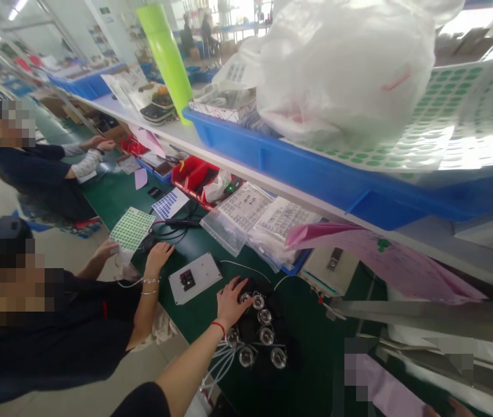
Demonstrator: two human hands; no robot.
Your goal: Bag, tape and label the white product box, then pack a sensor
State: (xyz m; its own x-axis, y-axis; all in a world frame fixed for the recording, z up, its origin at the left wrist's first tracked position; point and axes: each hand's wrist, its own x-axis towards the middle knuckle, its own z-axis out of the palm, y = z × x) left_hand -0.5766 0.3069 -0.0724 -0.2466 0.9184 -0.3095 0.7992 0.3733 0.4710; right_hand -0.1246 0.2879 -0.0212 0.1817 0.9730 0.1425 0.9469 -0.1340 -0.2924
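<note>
My left hand [232, 302], with a red cord at the wrist, reaches over a cluster of black lamp units with round clear lenses [266, 335]. Its fingers curl around the unit at the upper left of the cluster, partly hiding that lens. Pale cables [219, 373] run from the cluster toward the bench's front edge. Left of my hand lies a light grey panel [203, 277] bearing a black component [187, 280]. At the bottom right, cut-off fingers [458, 406], seemingly my right hand, are near a pink sheet [391, 385]; their grip is hidden.
A co-worker [55, 341] sits close on the left, one hand on the green bench [176, 240]. Another person [24, 156] works beyond. Bagged labels [246, 208], red bins [192, 172] and a metal box [331, 269] line the back. A shelf with a blue tray [267, 156] overhangs.
</note>
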